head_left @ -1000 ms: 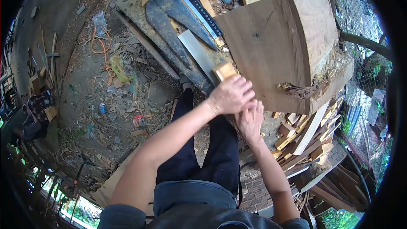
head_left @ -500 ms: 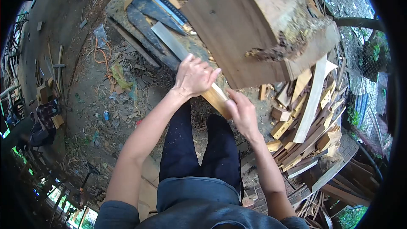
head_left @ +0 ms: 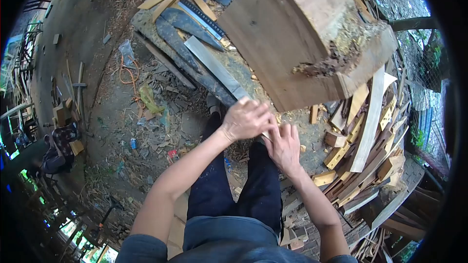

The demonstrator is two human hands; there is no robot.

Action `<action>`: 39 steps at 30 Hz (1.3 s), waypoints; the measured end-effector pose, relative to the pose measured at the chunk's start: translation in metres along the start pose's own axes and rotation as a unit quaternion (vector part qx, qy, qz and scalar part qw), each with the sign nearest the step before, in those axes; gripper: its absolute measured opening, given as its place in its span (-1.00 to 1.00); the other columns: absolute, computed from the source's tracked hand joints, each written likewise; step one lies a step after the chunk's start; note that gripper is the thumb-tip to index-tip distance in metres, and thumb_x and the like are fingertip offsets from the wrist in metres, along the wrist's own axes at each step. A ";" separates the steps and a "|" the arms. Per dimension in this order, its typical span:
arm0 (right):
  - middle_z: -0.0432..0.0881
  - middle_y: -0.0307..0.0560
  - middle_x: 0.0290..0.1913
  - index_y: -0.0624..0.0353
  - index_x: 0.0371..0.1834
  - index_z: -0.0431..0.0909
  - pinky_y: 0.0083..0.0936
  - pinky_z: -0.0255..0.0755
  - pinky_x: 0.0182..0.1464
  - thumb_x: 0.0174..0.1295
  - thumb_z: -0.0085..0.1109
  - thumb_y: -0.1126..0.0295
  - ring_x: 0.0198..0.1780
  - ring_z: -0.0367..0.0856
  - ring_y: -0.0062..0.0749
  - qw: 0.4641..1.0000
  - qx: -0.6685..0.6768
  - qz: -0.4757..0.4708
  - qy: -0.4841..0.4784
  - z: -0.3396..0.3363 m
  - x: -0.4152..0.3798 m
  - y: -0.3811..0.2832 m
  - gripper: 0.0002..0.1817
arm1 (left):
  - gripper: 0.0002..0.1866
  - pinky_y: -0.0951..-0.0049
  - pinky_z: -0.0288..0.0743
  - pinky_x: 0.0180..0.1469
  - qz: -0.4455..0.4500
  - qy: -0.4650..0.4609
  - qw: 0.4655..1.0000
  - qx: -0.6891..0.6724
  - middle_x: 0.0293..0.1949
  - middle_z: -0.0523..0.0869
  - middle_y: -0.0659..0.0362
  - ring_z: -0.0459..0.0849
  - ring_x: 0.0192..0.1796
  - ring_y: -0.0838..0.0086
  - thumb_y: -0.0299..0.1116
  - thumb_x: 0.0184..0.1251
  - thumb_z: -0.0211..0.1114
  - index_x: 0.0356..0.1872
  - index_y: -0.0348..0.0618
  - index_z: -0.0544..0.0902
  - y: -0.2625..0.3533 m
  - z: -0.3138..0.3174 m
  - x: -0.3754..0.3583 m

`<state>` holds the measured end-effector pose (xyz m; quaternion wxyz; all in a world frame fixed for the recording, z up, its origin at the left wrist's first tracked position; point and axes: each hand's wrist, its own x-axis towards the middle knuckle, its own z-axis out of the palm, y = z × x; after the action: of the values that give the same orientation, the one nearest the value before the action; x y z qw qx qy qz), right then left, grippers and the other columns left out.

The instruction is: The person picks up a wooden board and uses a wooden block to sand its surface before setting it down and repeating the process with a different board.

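Note:
A long, flat strip of wood (head_left: 213,66), greyish on its upper face, lies slanted across the near side of the workbench (head_left: 146,22). My left hand (head_left: 247,119) is closed over its near part, with the fingers curled round it. Right beside it, my right hand (head_left: 284,150) grips the near end, thumb and fingers almost touching the left hand. Only a small pale bit of the strip shows between the two hands. A thick wooden block (head_left: 273,39) with a rough, decayed patch stands just to the right of the strip.
A dark ruler-like strip with marks (head_left: 202,18) and a dark curved piece (head_left: 183,24) lie on the bench. Stacked offcuts (head_left: 363,131) fill the right side. Scraps, an orange cord (head_left: 129,75) and a blue can (head_left: 133,143) litter the ground at left.
My left hand has slid along the strip towards its near end, closer to my right hand, baring more of the grey face. The whole view has shifted slightly.

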<state>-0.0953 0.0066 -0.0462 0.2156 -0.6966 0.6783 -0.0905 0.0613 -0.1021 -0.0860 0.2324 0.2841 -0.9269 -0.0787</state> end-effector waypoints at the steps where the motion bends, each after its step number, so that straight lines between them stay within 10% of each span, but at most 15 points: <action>1: 0.39 0.05 -0.19 0.11 0.36 0.39 -0.11 0.36 -0.05 0.12 0.38 0.22 -0.14 0.38 -0.02 1.000 -0.001 0.002 -0.009 0.004 -0.003 -0.002 -0.30 | -0.63 0.30 0.26 0.20 0.011 -0.006 1.000 -0.013 -0.11 0.63 0.35 0.53 -0.02 0.51 0.18 0.33 0.20 -0.32 0.14 0.69 -0.001 0.000 -0.002; 12: 0.38 0.07 -0.24 0.24 0.20 0.53 -0.16 0.35 -0.10 0.06 0.37 0.32 -0.18 0.39 -0.02 0.992 -0.108 -0.031 0.054 0.018 0.114 -0.049 -0.42 | -0.82 0.28 0.47 0.04 -0.025 0.039 0.998 -0.053 -0.30 0.62 0.21 0.62 -0.19 0.38 -0.17 0.21 0.23 -0.46 0.01 0.62 -0.117 -0.003 0.032; 18: 0.40 -0.04 -0.26 -0.14 0.09 0.62 -0.26 0.31 -0.16 0.14 0.34 0.27 -0.15 0.42 -0.13 0.985 -0.061 -0.089 0.136 0.037 0.225 -0.103 -0.60 | -0.77 0.20 0.42 -0.04 -0.070 0.035 0.997 0.004 -0.34 0.56 0.17 0.56 -0.19 0.24 -0.19 0.39 0.15 -0.40 -0.05 0.64 -0.234 -0.049 0.049; 31: 0.36 0.03 -0.32 -0.08 -0.20 0.69 -0.19 0.30 -0.24 0.08 0.34 0.28 -0.29 0.34 -0.03 0.997 -0.071 -0.018 0.020 0.003 -0.035 0.016 -0.80 | -0.73 0.29 0.47 0.01 -0.108 0.062 0.980 -0.158 -0.37 0.61 0.28 0.62 -0.26 0.41 -0.05 0.22 0.27 -0.54 0.04 0.65 0.046 0.027 0.023; 39: 0.40 0.02 -0.29 -0.15 -0.04 0.67 -0.17 0.31 -0.16 -0.01 0.35 0.30 -0.19 0.41 -0.01 0.980 -0.059 -0.120 0.151 0.029 0.162 -0.059 -0.62 | -0.82 0.22 0.45 -0.19 -0.078 0.125 0.988 -0.050 -0.45 0.55 0.23 0.59 -0.33 0.29 -0.13 0.08 0.18 -0.58 0.07 0.58 -0.158 -0.013 0.048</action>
<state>-0.0197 -0.1483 -0.0736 0.0574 -0.7628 0.6185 -0.1797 0.1098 -0.2598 -0.1000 0.3533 0.3508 -0.8606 -0.1070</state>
